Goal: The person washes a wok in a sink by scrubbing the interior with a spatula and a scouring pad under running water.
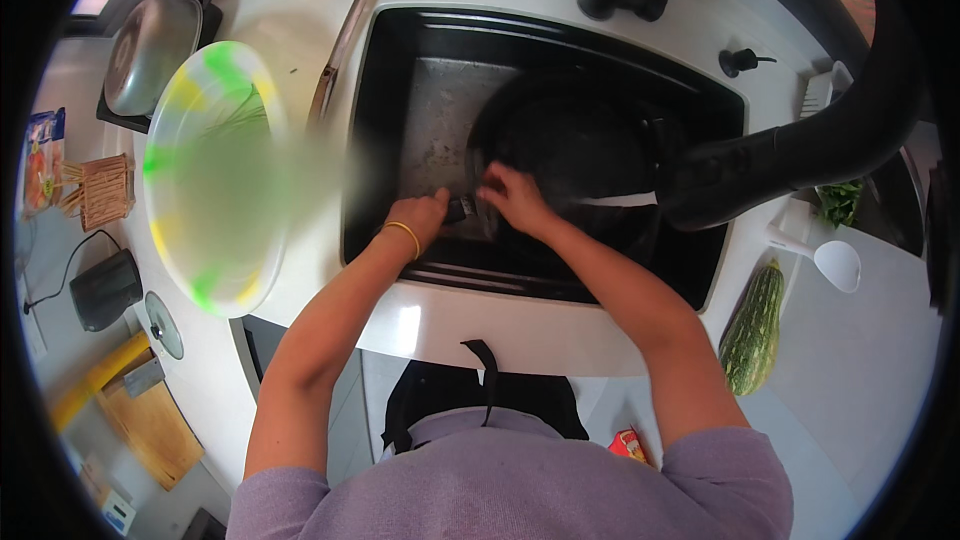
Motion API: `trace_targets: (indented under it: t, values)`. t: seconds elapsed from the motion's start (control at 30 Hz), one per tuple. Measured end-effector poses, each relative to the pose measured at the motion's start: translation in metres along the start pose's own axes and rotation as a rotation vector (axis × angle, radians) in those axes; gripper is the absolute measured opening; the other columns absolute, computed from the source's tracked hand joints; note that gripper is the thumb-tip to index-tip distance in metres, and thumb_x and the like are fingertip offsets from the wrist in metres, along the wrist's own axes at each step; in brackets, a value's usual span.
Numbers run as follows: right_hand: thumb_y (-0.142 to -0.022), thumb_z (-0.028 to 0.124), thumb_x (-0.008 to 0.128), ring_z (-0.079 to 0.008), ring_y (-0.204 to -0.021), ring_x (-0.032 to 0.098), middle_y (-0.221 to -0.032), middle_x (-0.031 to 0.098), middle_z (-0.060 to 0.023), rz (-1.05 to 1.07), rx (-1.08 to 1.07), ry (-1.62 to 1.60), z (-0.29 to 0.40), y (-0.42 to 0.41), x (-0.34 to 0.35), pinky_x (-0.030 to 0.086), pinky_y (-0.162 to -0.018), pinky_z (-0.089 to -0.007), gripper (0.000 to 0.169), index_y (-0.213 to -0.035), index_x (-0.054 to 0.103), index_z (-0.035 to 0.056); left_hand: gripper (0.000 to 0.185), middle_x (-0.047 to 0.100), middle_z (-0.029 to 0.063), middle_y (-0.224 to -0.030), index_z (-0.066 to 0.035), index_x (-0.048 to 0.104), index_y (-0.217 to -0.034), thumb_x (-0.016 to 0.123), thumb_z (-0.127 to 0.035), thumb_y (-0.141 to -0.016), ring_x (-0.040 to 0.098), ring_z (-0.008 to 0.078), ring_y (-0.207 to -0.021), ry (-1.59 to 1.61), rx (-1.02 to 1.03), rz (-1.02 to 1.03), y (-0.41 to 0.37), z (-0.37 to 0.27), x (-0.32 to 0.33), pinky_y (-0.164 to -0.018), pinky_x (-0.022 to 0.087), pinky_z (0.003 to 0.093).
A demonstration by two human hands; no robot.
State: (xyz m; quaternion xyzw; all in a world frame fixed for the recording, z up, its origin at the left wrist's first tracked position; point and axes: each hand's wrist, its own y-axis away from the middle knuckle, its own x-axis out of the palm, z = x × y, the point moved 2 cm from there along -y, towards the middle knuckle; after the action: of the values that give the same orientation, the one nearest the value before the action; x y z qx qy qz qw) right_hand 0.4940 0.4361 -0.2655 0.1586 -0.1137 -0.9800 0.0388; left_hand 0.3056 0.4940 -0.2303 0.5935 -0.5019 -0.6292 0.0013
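Note:
A dark round pan [570, 127] lies inside the black sink [450, 112]. My left hand [420, 221], with a yellow band at the wrist, grips the pan's black handle [459, 208]. Just beyond it, my right hand [517, 199] has bent fingers at the pan's near-left rim, beside the handle joint. Whether those fingers pinch anything is too blurred to tell. From the black faucet spout [697, 199], a white stream of water [621, 200] runs towards the pan.
Left of the sink stand a green-and-yellow-patterned basin [217, 292], partly hidden by a blur, and a metal-handled spatula [349, 37]. A metal pot [150, 52] is further back. On the right lie a green squash [754, 334] and a white ladle [836, 266]. The faucet arches over the sink.

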Motion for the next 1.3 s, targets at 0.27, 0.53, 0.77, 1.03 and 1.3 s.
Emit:
trace_targets:
  t: [0.27,0.53,0.77,1.03,1.3]
  values:
    - [-0.081,0.001,0.058,-0.0310,-0.103,0.057,-0.111,0.058,-0.0140,0.498,0.048,0.733,-0.053,0.037,-0.103,0.048,-0.089,-0.0402,0.026,-0.107,0.059,0.0043,0.045,0.067,0.0192,-0.085,-0.004,0.044,-0.106,0.068,-0.035,-0.084,0.066,0.0374,-0.084,-0.003,-0.029,-0.001,0.002,0.001,-0.006,-0.073,0.054,0.0434]
    - [-0.077,0.003,0.062,-0.0344,-0.105,0.054,-0.112,0.055,-0.0145,-0.152,-0.008,0.559,-0.055,-0.014,-0.048,0.046,-0.090,-0.0425,0.033,-0.109,0.058,0.0080,0.045,0.067,0.0189,-0.087,-0.005,0.043,-0.107,0.068,-0.034,-0.084,0.066,0.0371,-0.084,-0.024,-0.020,-0.017,0.000,0.001,-0.007,-0.073,0.054,0.0436]
    - [-0.075,0.007,0.070,-0.0313,-0.101,0.060,-0.105,0.060,-0.0132,-0.164,-0.003,0.102,-0.029,-0.006,0.006,0.048,-0.087,-0.0388,0.030,-0.103,0.061,0.0073,0.045,0.067,0.0190,-0.087,-0.005,0.043,-0.107,0.068,-0.034,-0.084,0.066,0.0364,-0.084,-0.029,-0.001,-0.041,-0.001,-0.001,-0.005,-0.072,0.054,0.0430]
    - [-0.077,0.011,0.072,-0.0254,-0.098,0.063,-0.101,0.067,-0.0103,0.648,0.165,0.333,-0.055,0.103,-0.109,0.049,-0.086,-0.0377,0.026,-0.102,0.067,0.0087,0.043,0.067,0.0187,-0.085,-0.004,0.044,-0.105,0.070,-0.030,-0.083,0.067,0.0362,-0.082,-0.019,-0.002,-0.078,0.003,-0.003,-0.010,-0.071,0.054,0.0426]
    - [-0.080,0.014,0.070,-0.0330,-0.087,0.065,-0.090,0.067,-0.0157,0.200,0.009,0.211,0.003,0.044,-0.016,0.050,-0.081,-0.0419,0.020,-0.097,0.066,0.0046,0.042,0.067,0.0181,-0.084,-0.005,0.044,-0.105,0.070,-0.031,-0.083,0.067,0.0360,-0.082,-0.038,0.006,-0.100,0.003,-0.001,-0.013,-0.070,0.055,0.0421]
